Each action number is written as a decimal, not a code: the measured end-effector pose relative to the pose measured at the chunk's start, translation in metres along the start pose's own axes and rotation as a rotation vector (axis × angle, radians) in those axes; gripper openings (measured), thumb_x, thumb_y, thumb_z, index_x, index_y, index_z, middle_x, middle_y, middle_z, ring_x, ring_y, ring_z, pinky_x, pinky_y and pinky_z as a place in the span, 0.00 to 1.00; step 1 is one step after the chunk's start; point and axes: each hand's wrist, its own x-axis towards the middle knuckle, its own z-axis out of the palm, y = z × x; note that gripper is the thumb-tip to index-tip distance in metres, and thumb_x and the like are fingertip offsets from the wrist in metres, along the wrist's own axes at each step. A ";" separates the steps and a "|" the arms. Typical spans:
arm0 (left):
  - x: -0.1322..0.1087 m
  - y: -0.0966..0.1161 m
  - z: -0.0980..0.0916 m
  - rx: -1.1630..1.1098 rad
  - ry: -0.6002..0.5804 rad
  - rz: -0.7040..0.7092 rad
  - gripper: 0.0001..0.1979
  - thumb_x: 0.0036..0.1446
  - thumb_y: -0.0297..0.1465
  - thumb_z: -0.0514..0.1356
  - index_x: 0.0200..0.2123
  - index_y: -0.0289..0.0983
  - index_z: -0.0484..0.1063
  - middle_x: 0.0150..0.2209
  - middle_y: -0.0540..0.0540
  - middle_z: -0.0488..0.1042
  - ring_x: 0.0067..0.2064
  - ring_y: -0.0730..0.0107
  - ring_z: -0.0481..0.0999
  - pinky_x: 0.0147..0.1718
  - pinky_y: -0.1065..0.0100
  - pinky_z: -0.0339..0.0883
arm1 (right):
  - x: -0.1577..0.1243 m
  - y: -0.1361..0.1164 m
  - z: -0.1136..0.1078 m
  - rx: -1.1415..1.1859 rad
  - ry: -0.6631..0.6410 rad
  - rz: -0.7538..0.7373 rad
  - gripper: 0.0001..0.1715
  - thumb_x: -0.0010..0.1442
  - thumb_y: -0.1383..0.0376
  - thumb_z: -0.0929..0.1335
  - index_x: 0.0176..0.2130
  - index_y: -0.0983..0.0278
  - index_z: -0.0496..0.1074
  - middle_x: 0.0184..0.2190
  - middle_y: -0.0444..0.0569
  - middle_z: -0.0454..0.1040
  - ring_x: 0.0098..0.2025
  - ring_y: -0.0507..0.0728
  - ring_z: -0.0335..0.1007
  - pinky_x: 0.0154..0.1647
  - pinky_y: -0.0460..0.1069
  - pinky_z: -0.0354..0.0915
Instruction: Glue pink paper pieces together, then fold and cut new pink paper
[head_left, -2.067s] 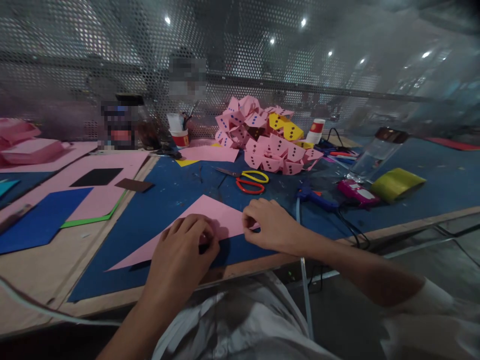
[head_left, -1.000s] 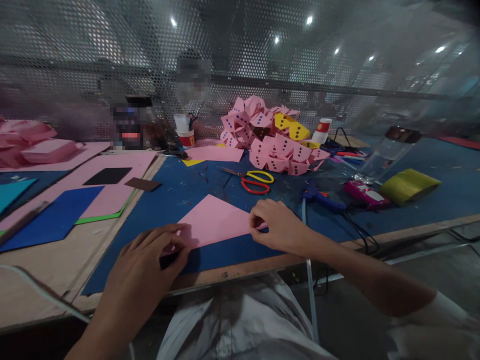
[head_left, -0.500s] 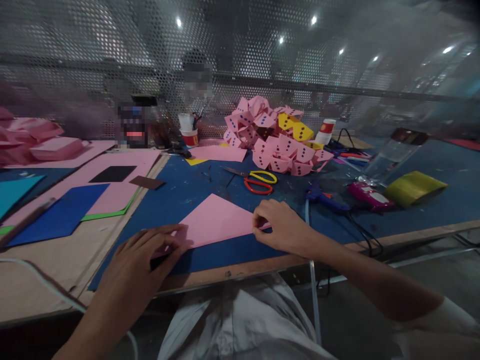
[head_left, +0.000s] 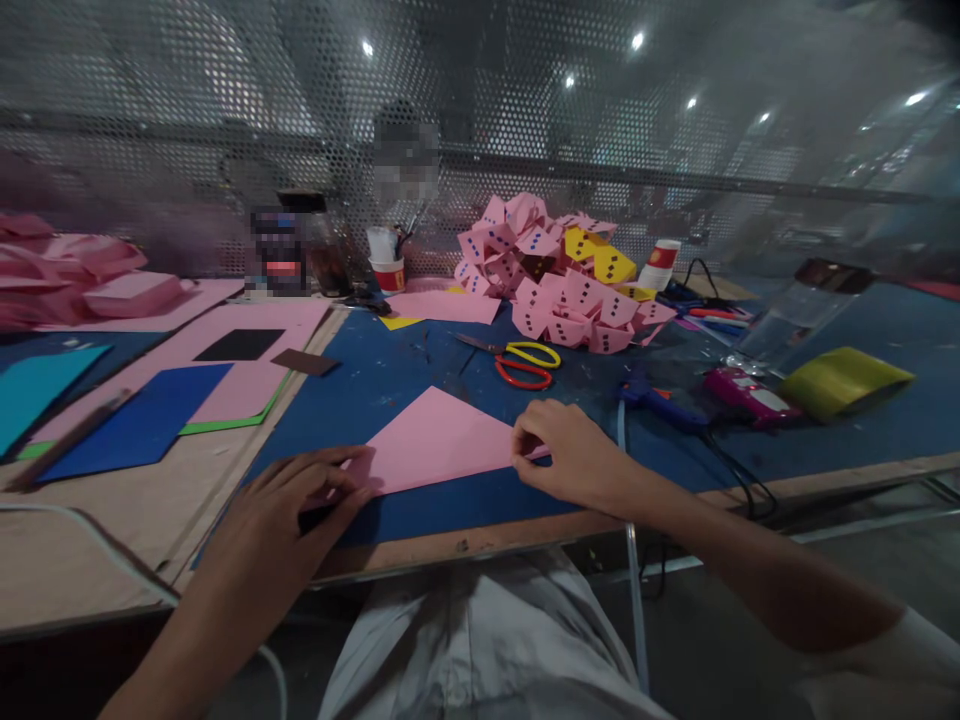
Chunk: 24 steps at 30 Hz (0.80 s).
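A pink sheet of paper, folded into a triangle, lies on the blue table surface with its peak pointing away from me. My left hand pinches its left corner between thumb and fingers. At the right corner, my right hand holds the paper with thumb and fingertips together. The long folded edge runs between both hands, nearest my body. Just beyond the paper lie scissors with one yellow and one red handle loop.
Pink folded-paper pieces with dark dots are heaped at the back. A blue glue gun, a magenta object, a yellow paper loop and a clear jar stand right. Blue card lies left; a cable crosses there.
The whole view has shifted slightly, so things appear a little further right. Both hands keep their hold on the pink paper, which looks unchanged.
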 end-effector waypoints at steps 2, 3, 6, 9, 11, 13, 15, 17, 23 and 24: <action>0.000 -0.001 -0.003 0.037 0.010 0.003 0.20 0.65 0.54 0.59 0.35 0.45 0.77 0.58 0.47 0.79 0.56 0.51 0.78 0.56 0.51 0.71 | 0.000 0.000 0.000 0.004 -0.001 -0.004 0.03 0.58 0.70 0.70 0.34 0.62 0.74 0.37 0.44 0.76 0.41 0.56 0.68 0.43 0.52 0.54; 0.000 -0.001 -0.005 0.050 0.015 0.002 0.21 0.64 0.55 0.58 0.35 0.46 0.77 0.57 0.47 0.80 0.56 0.50 0.77 0.56 0.51 0.70 | 0.000 0.001 0.000 0.005 0.000 -0.007 0.03 0.58 0.70 0.70 0.34 0.62 0.74 0.37 0.44 0.76 0.41 0.56 0.68 0.43 0.52 0.54; 0.000 -0.001 -0.007 0.056 0.017 -0.013 0.21 0.64 0.56 0.58 0.34 0.46 0.77 0.56 0.47 0.81 0.57 0.49 0.77 0.55 0.52 0.70 | 0.000 0.001 -0.001 0.008 0.002 -0.012 0.03 0.58 0.70 0.70 0.34 0.62 0.73 0.37 0.44 0.76 0.41 0.56 0.68 0.43 0.52 0.54; 0.000 -0.002 -0.008 0.050 0.021 -0.017 0.21 0.63 0.55 0.58 0.33 0.47 0.78 0.55 0.47 0.81 0.56 0.49 0.77 0.55 0.52 0.70 | 0.000 0.001 -0.001 0.006 0.000 -0.006 0.04 0.57 0.70 0.71 0.34 0.62 0.73 0.37 0.44 0.76 0.40 0.56 0.68 0.43 0.52 0.55; -0.001 -0.004 -0.011 0.052 0.033 -0.019 0.21 0.63 0.56 0.58 0.33 0.47 0.78 0.55 0.47 0.81 0.56 0.48 0.78 0.57 0.50 0.69 | 0.001 0.000 -0.001 0.004 -0.003 -0.004 0.04 0.57 0.71 0.71 0.33 0.62 0.73 0.36 0.44 0.76 0.41 0.56 0.68 0.44 0.52 0.55; -0.003 -0.007 -0.015 0.061 0.036 -0.038 0.20 0.62 0.56 0.58 0.33 0.48 0.79 0.55 0.48 0.81 0.57 0.48 0.77 0.59 0.50 0.68 | 0.000 0.000 -0.001 0.004 -0.005 -0.002 0.04 0.57 0.71 0.71 0.33 0.62 0.73 0.36 0.44 0.75 0.41 0.56 0.68 0.44 0.52 0.56; -0.005 -0.009 -0.020 0.065 0.021 -0.078 0.20 0.62 0.56 0.59 0.33 0.48 0.78 0.55 0.49 0.81 0.58 0.49 0.76 0.59 0.51 0.68 | 0.000 0.000 -0.001 0.010 -0.006 -0.002 0.04 0.57 0.71 0.71 0.33 0.62 0.73 0.36 0.44 0.75 0.41 0.56 0.68 0.44 0.52 0.56; -0.007 -0.010 -0.024 0.061 0.014 -0.116 0.21 0.61 0.57 0.59 0.33 0.47 0.78 0.55 0.49 0.81 0.58 0.50 0.76 0.59 0.51 0.68 | 0.000 0.001 -0.001 0.017 -0.007 -0.005 0.04 0.57 0.71 0.71 0.34 0.62 0.73 0.36 0.44 0.75 0.41 0.56 0.68 0.44 0.52 0.56; -0.008 -0.008 -0.029 0.040 0.004 -0.166 0.24 0.58 0.60 0.59 0.32 0.47 0.77 0.54 0.47 0.81 0.58 0.49 0.74 0.61 0.48 0.65 | 0.001 0.003 0.001 0.018 -0.012 -0.013 0.04 0.58 0.70 0.71 0.34 0.62 0.73 0.37 0.44 0.75 0.42 0.57 0.68 0.44 0.52 0.57; -0.007 -0.009 -0.029 0.035 0.003 -0.165 0.25 0.58 0.61 0.58 0.32 0.47 0.77 0.54 0.47 0.81 0.57 0.49 0.74 0.61 0.47 0.65 | 0.001 0.003 0.000 0.018 -0.011 -0.013 0.04 0.58 0.70 0.71 0.33 0.62 0.73 0.36 0.44 0.75 0.41 0.56 0.68 0.44 0.52 0.57</action>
